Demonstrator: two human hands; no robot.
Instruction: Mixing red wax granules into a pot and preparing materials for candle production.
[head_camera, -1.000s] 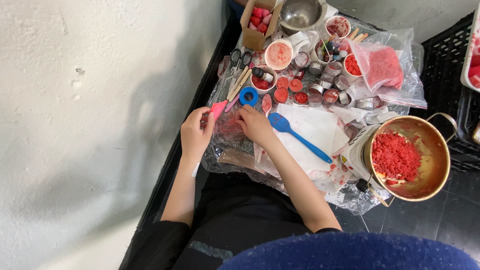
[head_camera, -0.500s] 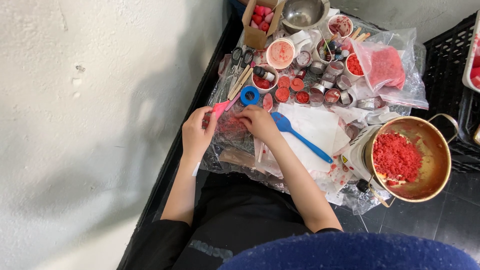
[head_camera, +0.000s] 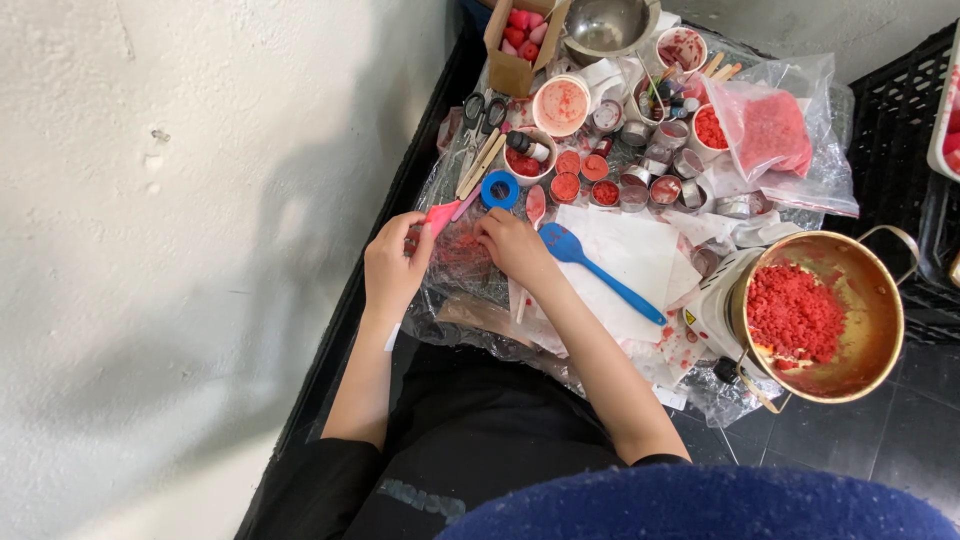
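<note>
Hands: both low on the plastic sheet (head_camera: 455, 300), close to each other, near same place as 1 s ago; only small shift.
Left hand (head_camera: 393, 265): fingers pinch a pink piece (head_camera: 440, 216) at its lower end; piece points up-right toward the blue ring (head_camera: 499, 189). Earlier it sat a bit lower-left of ring, now its tip is nearer to it.
Right hand (head_camera: 512, 245): fingers curled and pressed together, tips down on the red-stained spot of sheet just below ring. If they hold sth small, cannot tell, tips are hidden.
Change: hands moved slightly apart from blue spatula (head_camera: 605, 275); spatula itself not moved, lies on white paper (head_camera: 640, 250), right of ring, untouched.
Meaning: my guess, work w/ pink piece goes on at same spot, no new tool taken.
Pot (head_camera: 822, 318): brass colour, far right of ring, red crumbs inside, on small white heater; unchanged.
Small tins (head_camera: 580, 178): row w/ red fill, just right of ring; some empty metal ones farther right.
Scissors (head_camera: 478, 115): above ring, next to wooden sticks.
Bag (head_camera: 775, 130): clear, red crumbs, upper right of ring.
Box (head_camera: 520, 40): cardboard, pink pieces inside, well above ring.
</note>
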